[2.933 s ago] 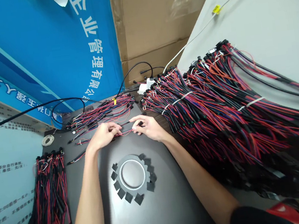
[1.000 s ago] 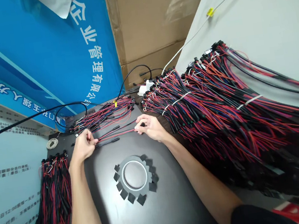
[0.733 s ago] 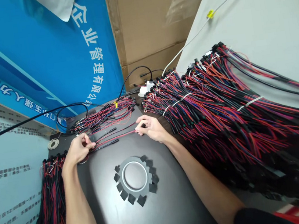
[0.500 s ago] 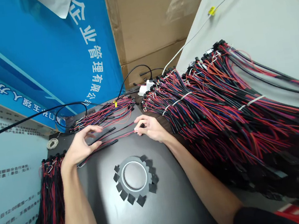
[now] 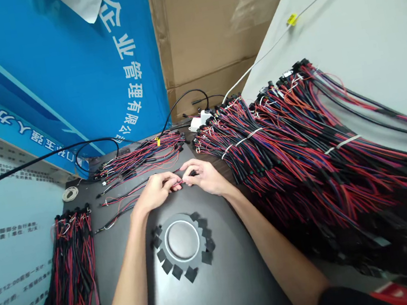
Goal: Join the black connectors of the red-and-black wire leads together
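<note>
My left hand (image 5: 159, 190) and my right hand (image 5: 205, 176) are close together above the dark table. Both have closed fingers on a thin red-and-black wire harness (image 5: 182, 181), which spans the small gap between them. Its ends are partly hidden by the fingers. Left of my left hand, a few loose wire harnesses (image 5: 116, 218) with black sleeves lie on the tabletop. Nearer to me sits a grey ring (image 5: 202, 238), with several short black tape pieces (image 5: 191, 275) sticking out around its edge.
Tied bundles of red, black and blue wires (image 5: 289, 145) are heaped on the right. Another pile of harnesses (image 5: 143, 153) lies at the back, and a bundle (image 5: 72, 272) hangs at the left edge. A white coiled cord (image 5: 70, 193) and a black cable (image 5: 38, 159) are at the left.
My left hand has moved right from above the loose harnesses and closed on the wires beside my right hand. My right hand has stayed nearly in place.
</note>
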Demonstrator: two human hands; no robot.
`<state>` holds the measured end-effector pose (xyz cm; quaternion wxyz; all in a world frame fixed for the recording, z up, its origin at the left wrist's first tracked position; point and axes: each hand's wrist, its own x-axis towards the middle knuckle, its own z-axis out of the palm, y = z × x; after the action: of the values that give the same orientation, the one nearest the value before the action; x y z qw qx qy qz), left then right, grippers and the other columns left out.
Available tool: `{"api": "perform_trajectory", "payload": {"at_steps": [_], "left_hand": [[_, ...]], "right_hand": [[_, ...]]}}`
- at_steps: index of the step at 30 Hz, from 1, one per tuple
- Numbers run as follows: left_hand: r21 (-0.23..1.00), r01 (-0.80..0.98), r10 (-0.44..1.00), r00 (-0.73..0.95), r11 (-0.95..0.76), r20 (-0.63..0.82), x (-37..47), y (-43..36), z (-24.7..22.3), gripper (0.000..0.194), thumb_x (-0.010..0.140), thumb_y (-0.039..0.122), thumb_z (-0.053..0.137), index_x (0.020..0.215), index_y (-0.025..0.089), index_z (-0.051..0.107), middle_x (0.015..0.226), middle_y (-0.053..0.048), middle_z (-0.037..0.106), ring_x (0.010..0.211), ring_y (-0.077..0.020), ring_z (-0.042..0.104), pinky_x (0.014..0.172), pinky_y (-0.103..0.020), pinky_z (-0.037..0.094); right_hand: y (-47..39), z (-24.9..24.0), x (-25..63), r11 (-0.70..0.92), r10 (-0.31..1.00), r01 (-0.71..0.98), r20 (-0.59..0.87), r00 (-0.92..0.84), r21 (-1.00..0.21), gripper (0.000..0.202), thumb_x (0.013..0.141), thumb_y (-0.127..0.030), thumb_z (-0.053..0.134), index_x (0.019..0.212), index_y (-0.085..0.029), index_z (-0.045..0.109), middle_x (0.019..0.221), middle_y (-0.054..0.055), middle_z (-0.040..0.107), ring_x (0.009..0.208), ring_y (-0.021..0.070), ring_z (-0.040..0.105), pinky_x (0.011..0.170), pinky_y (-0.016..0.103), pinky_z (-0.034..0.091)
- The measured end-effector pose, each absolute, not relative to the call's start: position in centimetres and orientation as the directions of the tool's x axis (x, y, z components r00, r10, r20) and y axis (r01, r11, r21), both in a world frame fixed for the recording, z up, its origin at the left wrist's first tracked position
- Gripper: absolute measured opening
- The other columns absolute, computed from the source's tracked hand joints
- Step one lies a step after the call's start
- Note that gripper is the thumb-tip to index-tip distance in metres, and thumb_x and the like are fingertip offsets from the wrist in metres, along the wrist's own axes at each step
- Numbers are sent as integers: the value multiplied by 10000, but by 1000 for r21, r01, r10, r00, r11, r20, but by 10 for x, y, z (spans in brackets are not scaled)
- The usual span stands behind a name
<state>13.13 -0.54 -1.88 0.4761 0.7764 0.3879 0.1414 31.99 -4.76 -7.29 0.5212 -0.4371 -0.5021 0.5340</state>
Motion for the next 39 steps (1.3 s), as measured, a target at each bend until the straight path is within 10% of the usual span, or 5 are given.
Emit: {"api": "perform_trajectory", "payload": {"at_steps": [24,39], "left_hand": [[844,450,774,629,-291,-69,135,-6,-22,170,853,289,564,937,166,645,812,-58,724,720,-170,663,682,-280,512],[508,619,755,648,-599,100,141,-13,-19,166,835,140,551,960,217,628,842,-46,728,788,-211,688,714,-294,466]], "right_hand": [[-48,-73,318,9,997,-82,15,-77,-997,392,662,-323,768,986,-155,623,681,-7,636,605,102,571,608,238,481],[-46,-80,310,58,997,-45,55,57,-997,398,663,-381,763,950,-168,588,674,-3,653,539,102,557,530,226,427]]}}
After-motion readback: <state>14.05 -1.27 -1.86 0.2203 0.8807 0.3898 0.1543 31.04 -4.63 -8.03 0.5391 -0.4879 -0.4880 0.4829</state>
